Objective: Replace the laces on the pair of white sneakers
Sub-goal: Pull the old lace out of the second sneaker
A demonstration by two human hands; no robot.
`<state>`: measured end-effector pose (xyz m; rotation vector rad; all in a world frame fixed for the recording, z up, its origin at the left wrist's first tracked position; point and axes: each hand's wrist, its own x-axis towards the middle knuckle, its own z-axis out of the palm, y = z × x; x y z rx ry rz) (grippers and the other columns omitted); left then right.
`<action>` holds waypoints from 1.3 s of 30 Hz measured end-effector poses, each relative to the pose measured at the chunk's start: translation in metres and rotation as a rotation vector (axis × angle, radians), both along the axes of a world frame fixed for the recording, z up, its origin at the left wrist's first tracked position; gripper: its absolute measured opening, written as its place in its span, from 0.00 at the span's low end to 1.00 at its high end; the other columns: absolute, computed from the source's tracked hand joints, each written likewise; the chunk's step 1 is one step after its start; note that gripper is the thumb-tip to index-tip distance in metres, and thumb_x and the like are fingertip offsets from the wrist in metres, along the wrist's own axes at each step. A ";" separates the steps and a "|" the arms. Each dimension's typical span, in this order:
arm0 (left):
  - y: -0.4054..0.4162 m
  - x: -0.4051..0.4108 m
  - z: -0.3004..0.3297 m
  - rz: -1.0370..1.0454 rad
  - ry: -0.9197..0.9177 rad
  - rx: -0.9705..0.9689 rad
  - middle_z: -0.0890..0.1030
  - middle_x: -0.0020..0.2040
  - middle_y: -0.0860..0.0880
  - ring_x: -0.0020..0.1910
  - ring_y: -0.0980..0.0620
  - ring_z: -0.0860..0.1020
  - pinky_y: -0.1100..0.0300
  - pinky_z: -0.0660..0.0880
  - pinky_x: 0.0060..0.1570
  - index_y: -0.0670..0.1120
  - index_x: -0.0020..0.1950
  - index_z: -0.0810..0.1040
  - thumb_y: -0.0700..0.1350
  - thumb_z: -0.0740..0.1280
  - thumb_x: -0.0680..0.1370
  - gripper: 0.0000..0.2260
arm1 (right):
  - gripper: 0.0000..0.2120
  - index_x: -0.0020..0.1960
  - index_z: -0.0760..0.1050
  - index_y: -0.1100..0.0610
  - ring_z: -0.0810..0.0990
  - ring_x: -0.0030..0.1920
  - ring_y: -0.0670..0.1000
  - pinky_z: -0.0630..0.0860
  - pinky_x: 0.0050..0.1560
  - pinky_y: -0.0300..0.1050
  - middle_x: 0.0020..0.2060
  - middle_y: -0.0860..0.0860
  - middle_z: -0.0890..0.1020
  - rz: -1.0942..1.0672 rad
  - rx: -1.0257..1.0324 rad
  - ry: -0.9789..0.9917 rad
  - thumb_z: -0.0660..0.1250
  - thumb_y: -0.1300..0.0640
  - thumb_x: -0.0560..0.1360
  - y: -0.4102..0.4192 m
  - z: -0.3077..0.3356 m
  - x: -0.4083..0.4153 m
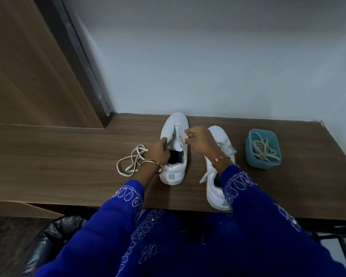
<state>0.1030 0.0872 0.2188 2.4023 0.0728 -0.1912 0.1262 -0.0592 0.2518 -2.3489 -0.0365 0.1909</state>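
Blue embroidered sleeves fill the bottom of my view, reaching over the near edge of the wooden table. My left hand grips the left side of the unlaced white sneaker, fingers curled over its collar by the dark lining, a gold bangle on the wrist. My right hand is above that shoe's right row of eyelets with its fingertips pinched together; what they hold I cannot tell. Just to the right, partly under that forearm, lies the second sneaker, still laced. On the table left of the shoes a loose cream lace lies looped. Well to the right stands a teal tub holding a bundle of cream laces.
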 end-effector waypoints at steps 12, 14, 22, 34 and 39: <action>-0.095 -0.054 -0.007 -0.350 -0.135 -0.156 0.72 0.66 0.39 0.66 0.42 0.70 0.60 0.63 0.64 0.38 0.69 0.67 0.37 0.62 0.75 0.21 | 0.13 0.58 0.77 0.66 0.79 0.55 0.57 0.71 0.52 0.42 0.53 0.60 0.81 -0.382 0.028 0.010 0.66 0.63 0.74 -0.119 -0.023 -0.073; -0.105 -0.059 -0.016 -0.354 -0.057 -0.162 0.71 0.66 0.39 0.66 0.42 0.69 0.59 0.63 0.64 0.39 0.70 0.66 0.38 0.63 0.76 0.22 | 0.15 0.59 0.75 0.66 0.78 0.57 0.58 0.71 0.54 0.43 0.55 0.60 0.80 -0.341 0.042 0.069 0.67 0.62 0.74 -0.121 -0.037 -0.081; -0.101 -0.064 -0.023 -0.283 -0.010 -0.157 0.68 0.69 0.40 0.69 0.45 0.66 0.65 0.59 0.64 0.39 0.72 0.62 0.35 0.63 0.74 0.26 | 0.12 0.56 0.79 0.63 0.79 0.54 0.56 0.72 0.55 0.45 0.53 0.59 0.82 -0.318 0.041 -0.010 0.66 0.59 0.76 -0.110 -0.052 -0.093; -0.044 -0.120 -0.022 -0.200 -0.074 -0.219 0.81 0.55 0.42 0.54 0.47 0.79 0.68 0.69 0.51 0.40 0.64 0.74 0.52 0.63 0.66 0.29 | 0.09 0.50 0.82 0.59 0.78 0.42 0.44 0.69 0.43 0.33 0.40 0.50 0.83 -0.182 0.072 0.140 0.71 0.56 0.72 -0.079 -0.045 -0.132; -0.038 -0.122 -0.017 -0.128 -0.142 -0.249 0.84 0.48 0.45 0.48 0.50 0.81 0.62 0.75 0.49 0.43 0.55 0.81 0.46 0.66 0.76 0.11 | 0.06 0.42 0.81 0.63 0.71 0.32 0.41 0.65 0.33 0.24 0.33 0.49 0.77 -0.221 -0.023 -0.003 0.69 0.60 0.72 -0.069 -0.032 -0.136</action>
